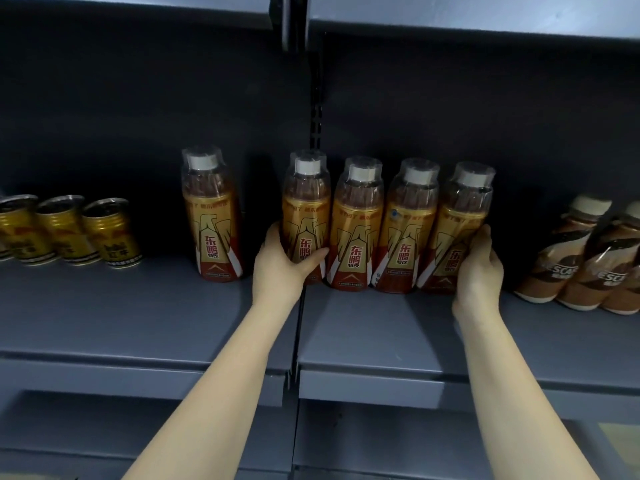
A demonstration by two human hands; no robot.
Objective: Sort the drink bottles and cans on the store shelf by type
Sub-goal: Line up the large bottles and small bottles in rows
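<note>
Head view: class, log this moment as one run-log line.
left hand: grips end bottle | right hand: grips other end bottle | cans: left, apart

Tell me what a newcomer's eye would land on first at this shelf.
Mid-shelf, a row of four orange bottles is squeezed between the left hand and the right hand. A fifth orange bottle stands apart to their left, gold cans farther left. Brown coffee bottles cluster at the far right.
</note>
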